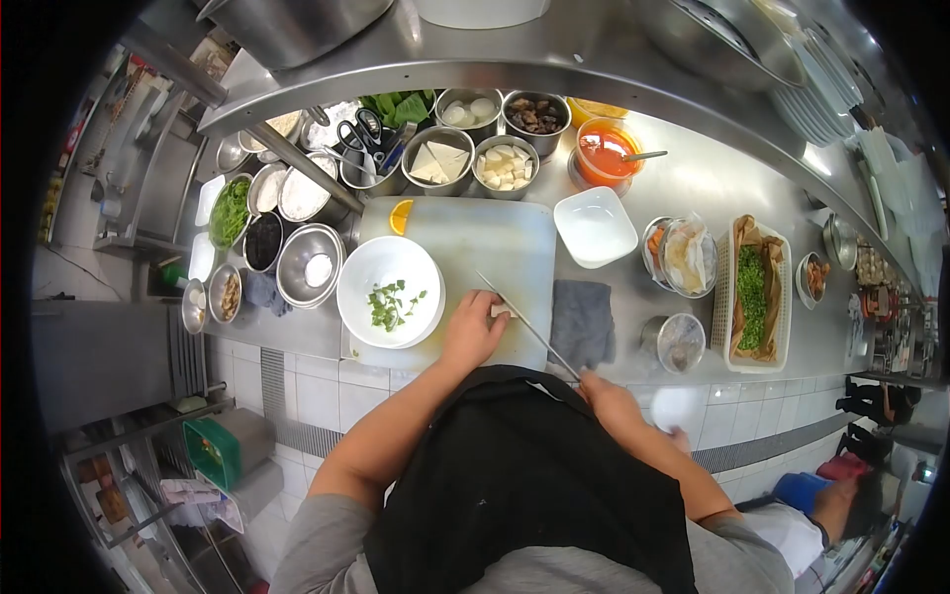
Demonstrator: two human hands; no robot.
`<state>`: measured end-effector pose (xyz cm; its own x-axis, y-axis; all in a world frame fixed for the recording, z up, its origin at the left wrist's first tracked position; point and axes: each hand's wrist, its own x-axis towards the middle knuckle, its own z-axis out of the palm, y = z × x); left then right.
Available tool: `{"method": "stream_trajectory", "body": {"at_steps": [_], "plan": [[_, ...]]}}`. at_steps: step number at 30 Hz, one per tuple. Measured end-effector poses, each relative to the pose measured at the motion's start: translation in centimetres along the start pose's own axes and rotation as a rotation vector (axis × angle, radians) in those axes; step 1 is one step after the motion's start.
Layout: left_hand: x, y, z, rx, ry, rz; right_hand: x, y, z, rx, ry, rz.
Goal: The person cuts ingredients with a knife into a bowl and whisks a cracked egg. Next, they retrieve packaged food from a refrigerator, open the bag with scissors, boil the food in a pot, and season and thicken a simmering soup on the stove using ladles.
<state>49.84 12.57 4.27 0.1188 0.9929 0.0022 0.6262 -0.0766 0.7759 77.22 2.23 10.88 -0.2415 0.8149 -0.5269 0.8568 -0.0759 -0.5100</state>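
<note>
My left hand (474, 329) rests on the cutting board (485, 233), its bent fingers pressed around a small pale piece of food (503, 311) that they partly cover. In my right hand (611, 404) is the handle of a kitchen knife (530, 328). The blade slants across the board close to my left fingertips, beside the pale piece. Left of that hand, a white bowl (348, 287) with green herb leaves (394, 305) stands partly on the board. An orange wedge (401, 216) lies at the board's back left corner.
Metal containers with tofu slabs (440, 161) and pale cubes (505, 166) stand behind the board. To the right are a square white bowl (596, 227), a folded grey cloth (582, 322) and a basket (787, 297) of chopped greens. A steel shelf (495, 59) overhangs the back. Another person (792, 530) is at lower right.
</note>
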Motion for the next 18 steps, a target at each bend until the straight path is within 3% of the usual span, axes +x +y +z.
{"method": "stream_trajectory", "body": {"at_steps": [5, 13, 18], "plan": [[0.1, -0.1, 0.1, 0.023, 0.011, 0.009, 1.5, 0.5, 1.3, 0.095, -0.009, -0.068], [0.0, 0.5, -0.3, 0.002, 0.001, -0.033, -1.3, -2.2, -1.8, 0.077, -0.019, 0.018], [0.0, -0.2, 0.3, 0.025, 0.005, -0.007, 0.4, 0.3, 0.6, 0.065, -0.033, 0.008]]}}
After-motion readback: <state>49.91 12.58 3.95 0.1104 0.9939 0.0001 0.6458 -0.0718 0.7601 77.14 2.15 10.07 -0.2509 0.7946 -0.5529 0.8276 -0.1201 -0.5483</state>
